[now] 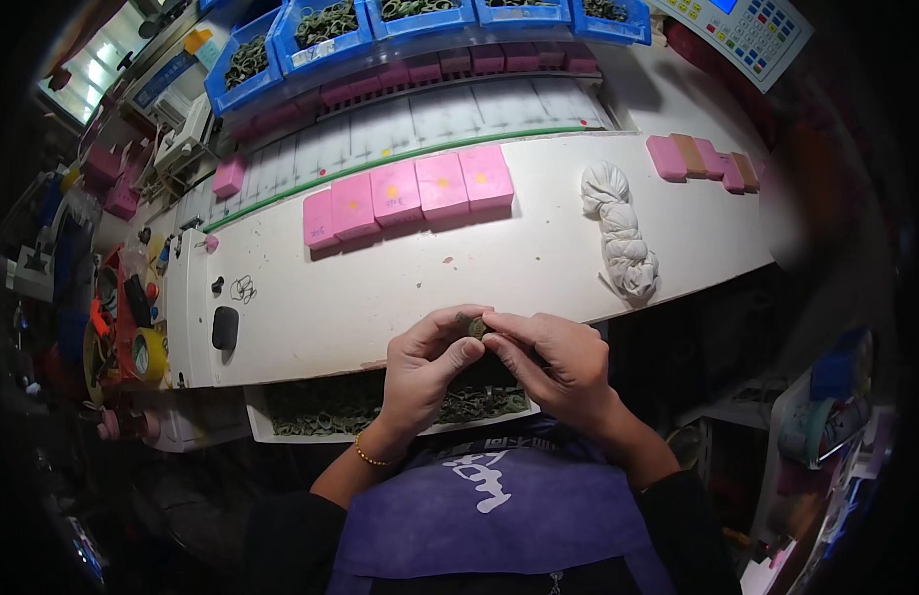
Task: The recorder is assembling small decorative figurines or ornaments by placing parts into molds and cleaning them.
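Note:
Near the front edge of the white table, my left hand (431, 347) and my right hand (553, 359) meet, both closed in a pinch on one small dark green piece (477, 326). It looks like a ring with a textured face, though the fingertips cover part of it. Below my hands, at the table's front, is a white tray (257, 424) full of similar dark green rings (325, 409). Beyond my hands, several pink rubber blocks (396, 194) with yellow marks stand side by side in a row.
Blue bins (325, 42) of green rings line the back above more pink blocks (423, 67). A twisted white cloth (623, 230) lies right, near banded pink blocks (689, 157). A black oval object (224, 328) and thin loops (243, 289) lie left. A keypad device (752, 35) stands back right.

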A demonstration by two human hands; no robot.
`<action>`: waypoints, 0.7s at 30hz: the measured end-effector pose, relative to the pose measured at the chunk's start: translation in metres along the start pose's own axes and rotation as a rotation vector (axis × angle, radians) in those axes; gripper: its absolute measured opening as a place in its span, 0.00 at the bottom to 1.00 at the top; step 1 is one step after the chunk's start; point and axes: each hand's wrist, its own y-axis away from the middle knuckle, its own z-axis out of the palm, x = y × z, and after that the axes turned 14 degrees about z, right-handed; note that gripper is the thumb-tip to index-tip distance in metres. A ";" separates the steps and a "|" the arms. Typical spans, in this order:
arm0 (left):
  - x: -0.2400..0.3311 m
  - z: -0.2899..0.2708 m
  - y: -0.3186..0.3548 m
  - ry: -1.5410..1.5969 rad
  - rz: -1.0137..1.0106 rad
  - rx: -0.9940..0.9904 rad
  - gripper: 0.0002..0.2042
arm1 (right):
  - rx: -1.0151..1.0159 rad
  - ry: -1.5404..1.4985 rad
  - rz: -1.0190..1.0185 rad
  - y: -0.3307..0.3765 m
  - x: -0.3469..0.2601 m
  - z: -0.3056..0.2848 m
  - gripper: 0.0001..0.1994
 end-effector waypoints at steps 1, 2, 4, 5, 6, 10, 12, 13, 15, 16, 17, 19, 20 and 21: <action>-0.001 0.000 0.000 0.001 -0.007 -0.007 0.15 | -0.007 0.003 -0.010 0.000 0.001 -0.001 0.16; -0.001 0.000 0.001 0.002 -0.015 -0.014 0.15 | -0.005 0.004 -0.009 -0.001 0.001 -0.002 0.16; -0.001 0.001 0.000 0.007 -0.022 -0.013 0.16 | -0.007 0.012 -0.026 -0.001 0.001 -0.003 0.16; -0.001 0.001 0.001 0.012 -0.029 -0.011 0.16 | -0.007 0.012 -0.026 -0.001 0.001 -0.003 0.16; -0.002 0.001 0.001 0.012 -0.029 -0.012 0.16 | 0.001 0.000 -0.027 -0.002 0.002 -0.002 0.16; -0.001 0.003 0.003 -0.021 -0.019 -0.012 0.16 | 0.003 -0.005 -0.005 -0.001 0.000 -0.002 0.16; -0.001 0.003 0.004 -0.035 -0.011 -0.011 0.16 | -0.011 -0.030 0.029 -0.002 -0.001 -0.002 0.15; -0.002 0.003 0.004 -0.051 -0.008 -0.013 0.16 | -0.020 -0.050 0.066 -0.001 -0.002 -0.002 0.15; -0.002 0.004 0.004 -0.065 -0.007 -0.017 0.16 | -0.013 -0.070 0.095 0.000 -0.001 -0.002 0.14; -0.002 0.005 0.004 -0.069 0.005 -0.016 0.16 | -0.010 -0.093 0.123 0.001 0.000 -0.001 0.13; -0.002 0.006 0.004 -0.072 0.017 -0.014 0.16 | -0.009 -0.092 0.124 0.001 0.000 -0.001 0.13; -0.002 0.007 0.004 -0.078 0.023 -0.013 0.15 | 0.003 -0.141 0.153 0.001 0.000 0.001 0.12; -0.002 0.007 0.004 -0.085 0.031 -0.011 0.15 | 0.003 -0.142 0.153 0.001 0.001 0.002 0.12; -0.001 0.008 0.004 -0.087 0.030 -0.011 0.15 | -0.008 -0.178 0.189 0.002 0.002 0.003 0.11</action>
